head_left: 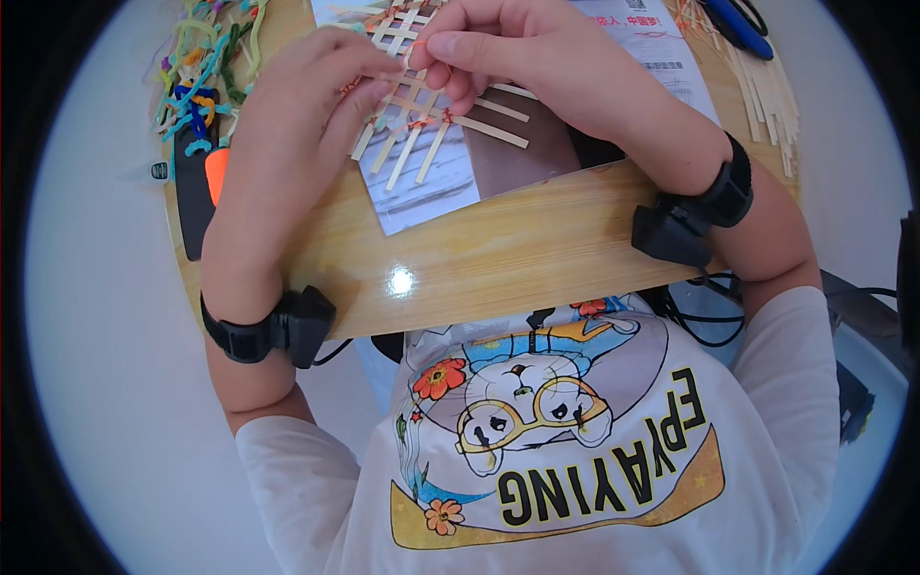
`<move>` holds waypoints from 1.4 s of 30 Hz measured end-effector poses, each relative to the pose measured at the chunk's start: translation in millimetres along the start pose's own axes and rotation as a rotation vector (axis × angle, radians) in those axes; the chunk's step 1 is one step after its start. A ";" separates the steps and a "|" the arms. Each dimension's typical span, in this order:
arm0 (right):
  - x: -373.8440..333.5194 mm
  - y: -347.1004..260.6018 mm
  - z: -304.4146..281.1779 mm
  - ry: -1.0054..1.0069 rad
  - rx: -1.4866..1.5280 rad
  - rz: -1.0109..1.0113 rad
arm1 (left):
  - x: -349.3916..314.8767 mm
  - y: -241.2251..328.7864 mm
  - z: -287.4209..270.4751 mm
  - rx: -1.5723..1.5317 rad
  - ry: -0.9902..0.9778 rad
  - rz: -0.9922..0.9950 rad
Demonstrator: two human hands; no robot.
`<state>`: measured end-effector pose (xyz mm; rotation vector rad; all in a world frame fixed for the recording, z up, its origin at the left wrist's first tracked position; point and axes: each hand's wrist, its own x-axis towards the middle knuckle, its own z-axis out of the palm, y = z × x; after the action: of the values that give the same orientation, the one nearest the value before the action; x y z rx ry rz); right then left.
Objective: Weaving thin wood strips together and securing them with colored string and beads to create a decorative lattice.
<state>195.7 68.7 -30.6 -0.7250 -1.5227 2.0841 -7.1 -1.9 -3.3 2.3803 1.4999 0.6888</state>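
A loose lattice of pale flat bamboo-like strips [412, 144], woven crosswise, lies at the top middle of the head view. Orange thread [419, 123] is tied round some of its crossings. My left hand [311, 81] is closed at the lattice's left side, thumb and index finger gripping its edge. Opposite it, my right hand [513, 48] pinches a piece of orange thread [409, 57] above the weave between thumb and index finger. Its other fingers curl beneath. The hands hide parts of the lattice, and the far end runs out of view.
Under the lattice lies a printed sheet [431, 206] on the wooden table [460, 259]. Tangled colourful fuzzy stems [206, 81] sit at the left, with an orange object [217, 174] and a dark flat thing [190, 206]. Blue-handled scissors [743, 29] and loose strips [762, 96] lie at the right.
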 end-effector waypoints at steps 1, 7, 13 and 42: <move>0.0 0.7 -1.0 -0.011 0.018 -0.010 | 0.2 3.2 1.2 -0.053 0.085 -0.055; -4.9 -14.3 3.2 -0.012 -0.045 0.055 | 0.1 7.0 -8.5 0.048 0.144 0.063; -7.2 -7.4 -3.6 -0.091 0.272 -0.035 | 0.3 16.2 -2.4 -0.039 0.167 -0.020; -17.0 -18.4 3.4 0.127 -0.450 -0.234 | -1.5 16.3 4.9 0.090 0.017 0.099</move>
<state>207.4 60.6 -9.6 -0.7727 -1.9230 1.5125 7.6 -10.2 -0.8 2.5370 1.4573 0.6781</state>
